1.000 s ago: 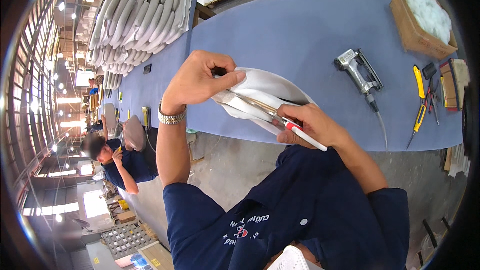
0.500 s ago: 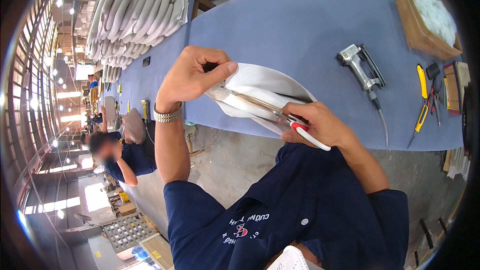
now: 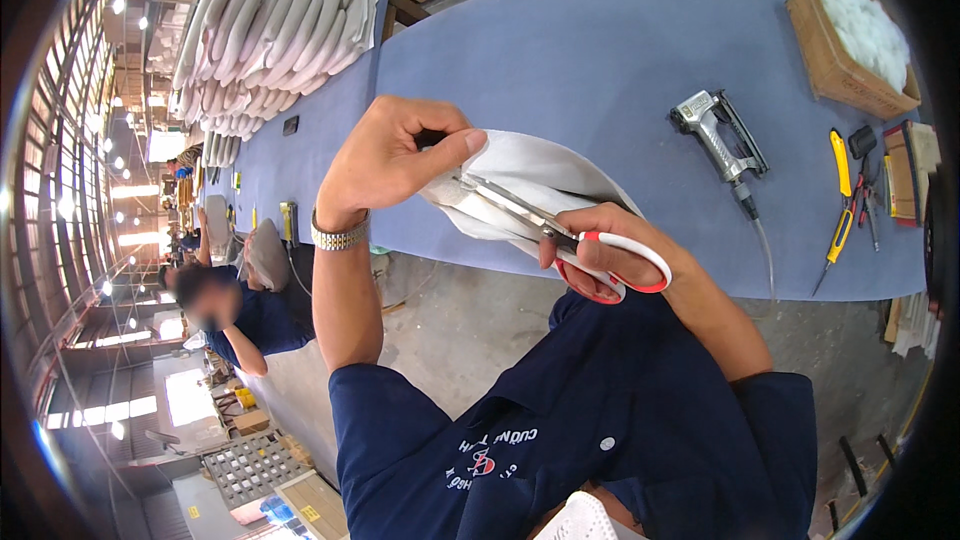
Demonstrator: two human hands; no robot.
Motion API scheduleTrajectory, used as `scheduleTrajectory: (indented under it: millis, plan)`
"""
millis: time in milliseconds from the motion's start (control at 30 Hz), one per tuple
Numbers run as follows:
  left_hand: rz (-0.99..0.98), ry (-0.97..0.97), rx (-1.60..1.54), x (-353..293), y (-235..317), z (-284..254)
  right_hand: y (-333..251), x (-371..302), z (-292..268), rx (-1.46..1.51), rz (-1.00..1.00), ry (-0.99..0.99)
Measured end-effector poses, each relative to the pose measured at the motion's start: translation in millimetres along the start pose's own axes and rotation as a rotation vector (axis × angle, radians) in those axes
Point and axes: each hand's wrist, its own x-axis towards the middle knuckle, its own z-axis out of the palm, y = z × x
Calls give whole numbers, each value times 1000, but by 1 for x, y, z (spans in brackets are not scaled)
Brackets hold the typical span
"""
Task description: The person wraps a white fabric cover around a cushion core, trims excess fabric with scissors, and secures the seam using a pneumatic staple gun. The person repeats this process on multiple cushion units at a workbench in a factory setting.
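My left hand (image 3: pixel 400 155) pinches one end of a long, light grey fabric-covered piece (image 3: pixel 540 158), curved and open in folds along its near side. In my right hand (image 3: pixel 610 240) is a pair of scissors (image 3: pixel 515 208) with red and white handles, fingers through the loops. The blades are slightly apart and point left into the folds, their tips close to my left hand. What lies deep inside the folds is hidden. Both hands hold the work above the near edge of the blue-covered table (image 3: pixel 560 50).
A staple gun (image 3: pixel 715 145) with an air hose lies to the right. Beyond it are a yellow utility knife (image 3: pixel 838 165), pliers (image 3: pixel 862 190) and a cardboard box (image 3: pixel 840 75) of white stuffing. Padded grey pieces (image 3: pixel 280 20) are stacked far left. A co-worker (image 3: pixel 250 315) is at the left.
The scissors have turned in my right hand, so both handle loops now show, and their blades have parted a little. My left hand has shifted slightly right.
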Motion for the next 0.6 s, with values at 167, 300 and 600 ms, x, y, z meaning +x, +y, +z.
scheduleTrajectory:
  millis: [167, 300, 600]
  plan:
    - [-50, -43, 22, 4, 8, -3, 6, 2, 2, 32, -36, 0]
    - [25, -3, 27, 0, 1, -2, 1, 1, 3, -49, -14, 22]
    - [395, 453, 208, 2, -20, 21, 9, -2, -5, -483, -62, 250]
